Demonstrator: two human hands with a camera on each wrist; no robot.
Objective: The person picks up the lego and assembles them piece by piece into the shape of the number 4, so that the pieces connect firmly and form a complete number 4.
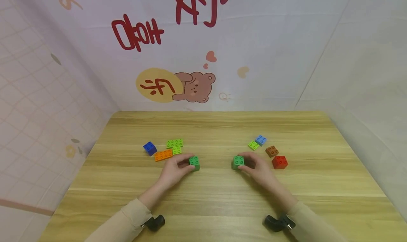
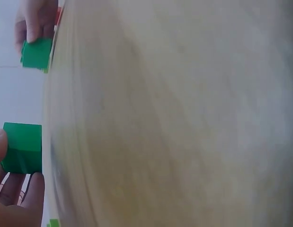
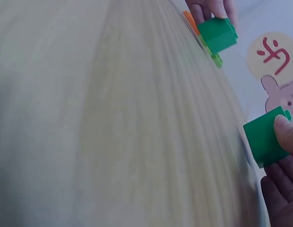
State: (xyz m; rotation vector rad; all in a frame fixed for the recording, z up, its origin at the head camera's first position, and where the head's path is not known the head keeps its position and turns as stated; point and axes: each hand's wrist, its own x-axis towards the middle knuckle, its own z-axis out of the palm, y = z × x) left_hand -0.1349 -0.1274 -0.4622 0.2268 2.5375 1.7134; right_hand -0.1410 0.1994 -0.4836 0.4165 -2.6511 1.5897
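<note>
Between its thumb and fingers my left hand (image 1: 173, 169) pinches a green toy brick (image 1: 194, 163) with studs on top. My right hand (image 1: 261, 170) holds a second green brick (image 1: 238, 162) the same way, studs up. A stretch of tabletop separates the two bricks. In the left wrist view the left-hand green brick (image 2: 22, 148) sits between thumb and fingertips, and the right-hand one (image 2: 36, 53) appears farther off. From the right wrist the right-hand green brick (image 3: 266, 137) shows a smooth side under the thumb. Whether either brick touches the table is hard to tell.
Beyond the left hand lie a dark blue brick (image 1: 150, 148), an orange brick (image 1: 163, 155) and two lime bricks, one long (image 1: 175, 143), one small (image 1: 176, 150). Around the right lie a lime brick (image 1: 253, 145), a light blue one (image 1: 261, 140), a brown one (image 1: 272, 151) and a red one (image 1: 279, 162).
</note>
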